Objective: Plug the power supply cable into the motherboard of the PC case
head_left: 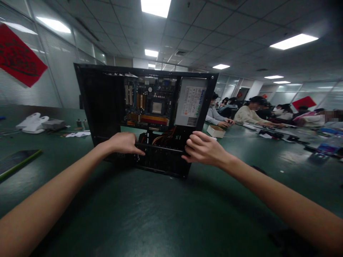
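Observation:
An open black computer case [103, 96] stands tilted in front of me, its open side facing me. Inside it are a motherboard [144, 98] with a square processor and a silver power supply [191, 101] with a label at upper right. A dark bar [163, 147] crosses the lower part, with coloured cables behind it. My left hand [124, 142] is closed on the bar's left end, thumb in front. My right hand [202, 148] has its fingers curled around the case's lower right edge by the bar's other end. Some fingertips are hidden.
The green table [144, 214] spreads under everything. At left lie a white plastic bag [33, 122], a grey block [53, 124] and a green-edged dark panel [18, 160]. A small open box [215, 131] stands behind my right hand. Several people sit at the right.

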